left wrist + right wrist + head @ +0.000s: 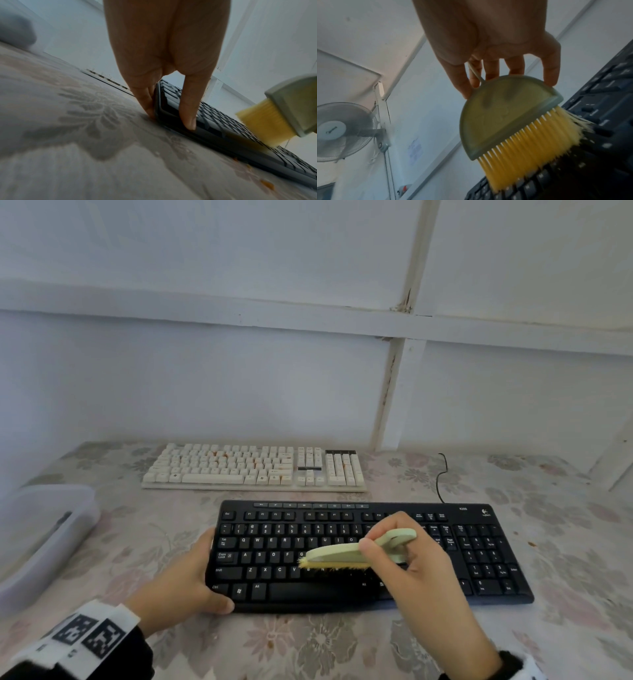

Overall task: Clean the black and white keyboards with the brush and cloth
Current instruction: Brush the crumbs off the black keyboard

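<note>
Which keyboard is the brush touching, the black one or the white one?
The black keyboard, the one nearer the person. The right hand holds the brush with its yellow bristles on its keys. The white keyboard lies untouched behind it.

Green brush [337, 556] bristles on black keyboard [486, 573]

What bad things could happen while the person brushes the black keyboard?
The brush might flick crumbs onto the tablecloth, where orange bits already lie. The left hand grips only the black keyboard at its left end, so the far end could perhaps slide. The right hand holds the brush by its fingertips, so it might slip out.
</note>
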Demonstrator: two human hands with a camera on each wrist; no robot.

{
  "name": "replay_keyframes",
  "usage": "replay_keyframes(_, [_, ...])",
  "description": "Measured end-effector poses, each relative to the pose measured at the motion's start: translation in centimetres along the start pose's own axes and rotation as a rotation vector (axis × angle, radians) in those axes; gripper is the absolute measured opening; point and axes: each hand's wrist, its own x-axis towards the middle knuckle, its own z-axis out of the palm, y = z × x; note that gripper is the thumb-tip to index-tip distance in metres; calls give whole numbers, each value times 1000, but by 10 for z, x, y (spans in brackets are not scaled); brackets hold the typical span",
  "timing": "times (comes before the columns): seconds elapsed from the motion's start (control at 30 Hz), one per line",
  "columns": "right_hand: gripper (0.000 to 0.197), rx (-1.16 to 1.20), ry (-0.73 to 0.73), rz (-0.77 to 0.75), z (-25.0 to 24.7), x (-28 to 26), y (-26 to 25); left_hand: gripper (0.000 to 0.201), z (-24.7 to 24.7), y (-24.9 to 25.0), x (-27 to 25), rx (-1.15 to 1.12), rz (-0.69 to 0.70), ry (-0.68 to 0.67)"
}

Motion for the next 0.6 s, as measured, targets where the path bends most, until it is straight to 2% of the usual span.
replay_keyframes(0.1, [9, -150, 50, -18, -5, -1, 13, 96, 1, 2, -1, -2, -1, 2])
replay_keyframes(0.2, [13, -315, 140, -49, -20, 3, 18, 93, 1, 6, -2, -6, -4, 7])
replay_keyframes(0.3, [10, -213, 129, -58, -31, 4, 7, 94, 1, 6, -2, -9, -1, 8])
replay_keyframes(0.4, [16, -111, 79, -51, -30, 2, 4, 95, 1, 4, -1, -15, -10, 4])
replay_keyframes(0.47, [14, -150, 68, -26, -29, 1, 13, 95, 1, 4, -1, -24, -27, -2])
replay_keyframes(0.6, [14, -283, 169, 17, -47, 5, 31, 94, 1, 6, -2, -25, -43, -2])
